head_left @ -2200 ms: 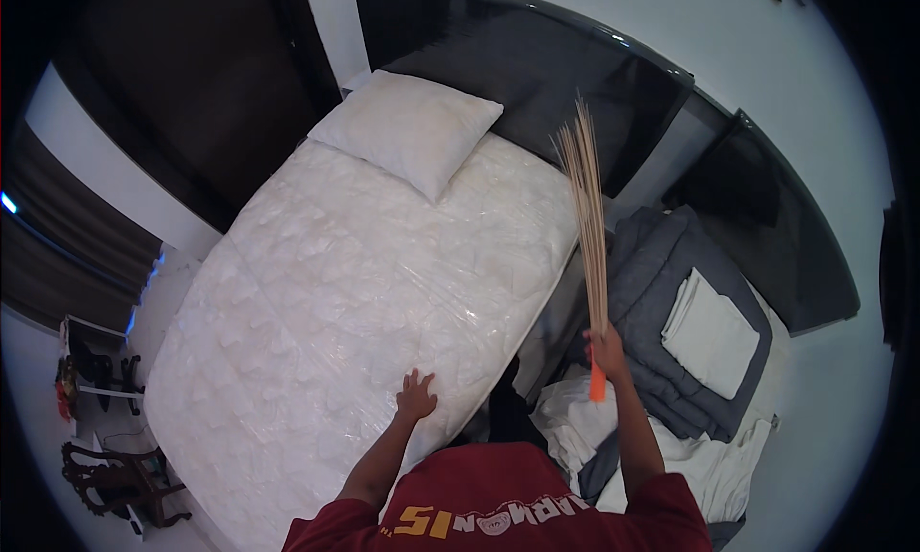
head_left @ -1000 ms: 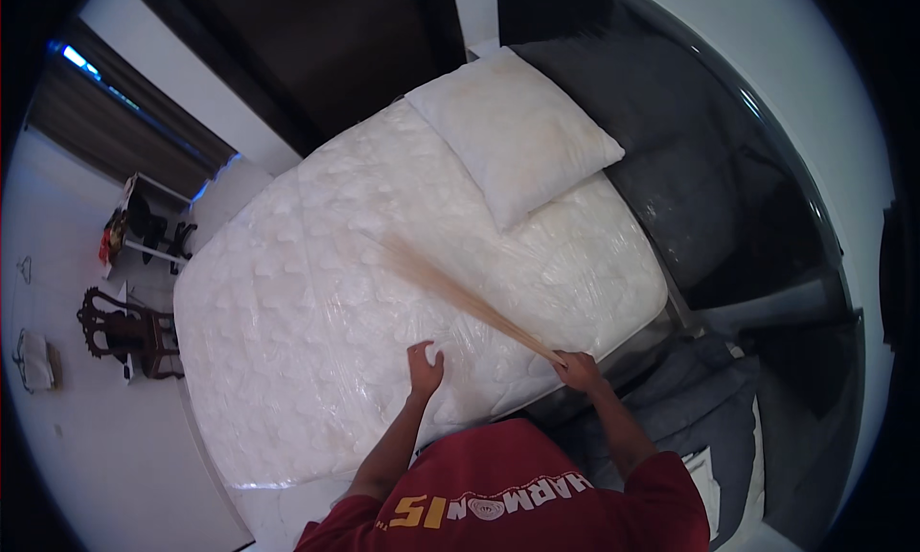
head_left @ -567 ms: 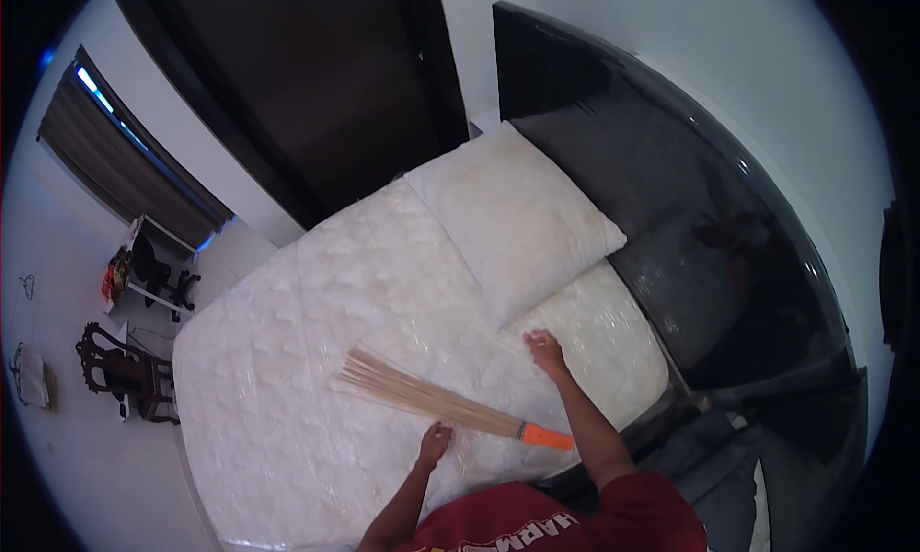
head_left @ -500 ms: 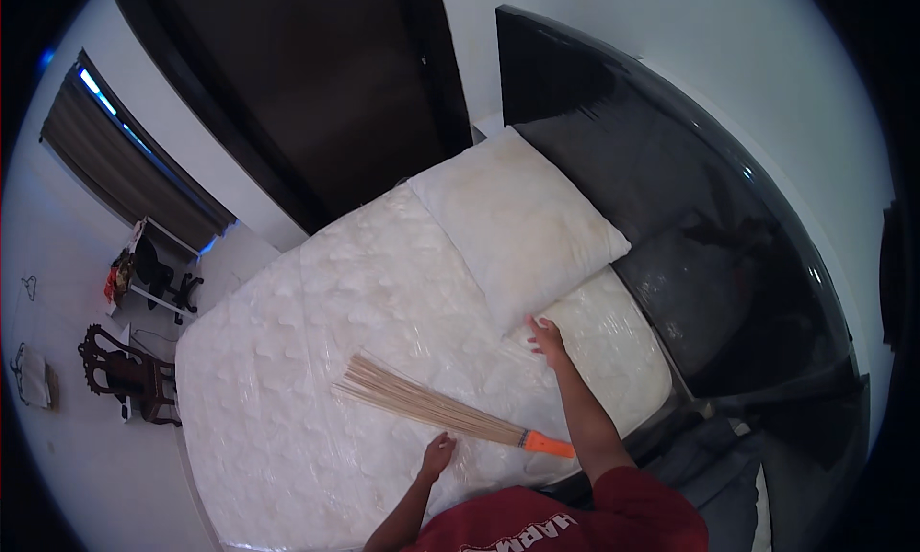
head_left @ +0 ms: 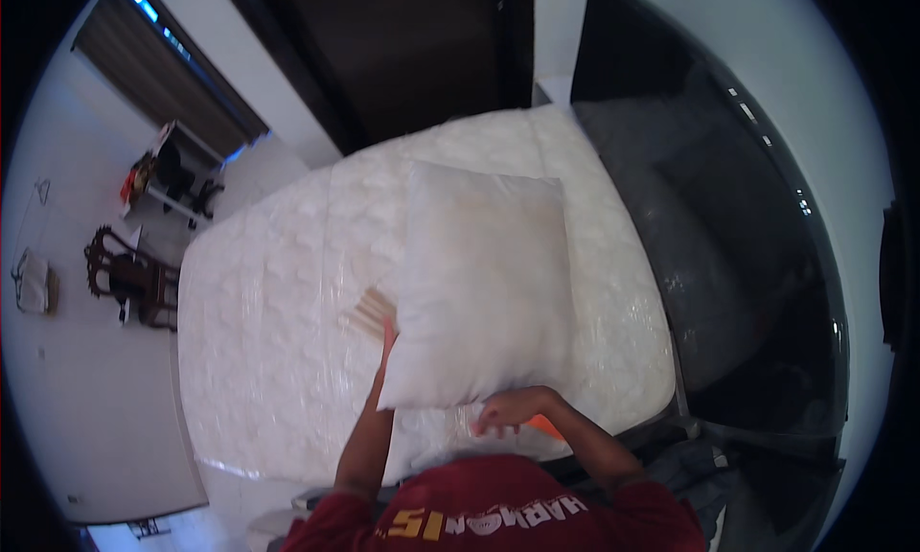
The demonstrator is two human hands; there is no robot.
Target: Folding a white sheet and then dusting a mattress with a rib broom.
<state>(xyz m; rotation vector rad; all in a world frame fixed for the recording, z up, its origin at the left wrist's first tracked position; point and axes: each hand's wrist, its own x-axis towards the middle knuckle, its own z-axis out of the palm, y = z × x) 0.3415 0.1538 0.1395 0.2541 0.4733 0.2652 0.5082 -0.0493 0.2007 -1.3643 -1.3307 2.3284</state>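
head view: the person holds a white pillow (head_left: 484, 284) up over the bare white mattress (head_left: 278, 332), so it fills the middle of the picture. the right hand (head_left: 513, 408) grips the pillow's lower edge at about 6 o'clock of it, with the fingers curled around the fabric. the left hand (head_left: 388, 336) is at the pillow's left lower side, about 8 o'clock, and mostly behind the edge; it seems to press or pinch the side, but i cannot tell how the fingers stand.

just left of the pillow, at 9 o'clock, the pale bristle ends of a stick broom (head_left: 367, 310) lie on the mattress. a small orange part at 5 o'clock below the right hand is probably its handle tip.

i judge that the step in hand is lifting the pillow away from the mattress. the next move calls for a firm grip with both hands and a free place to put the pillow down, without dragging the broom along.

hidden or unclear: the pillow covers most of the broom and the middle of the mattress. the dark area at 3 o'clock is blurred; it may be a dark headboard or frame. at 9 o'clock of the picture a dark wooden chair (head_left: 129, 279) stands on the pale floor, small and bent by the lens.
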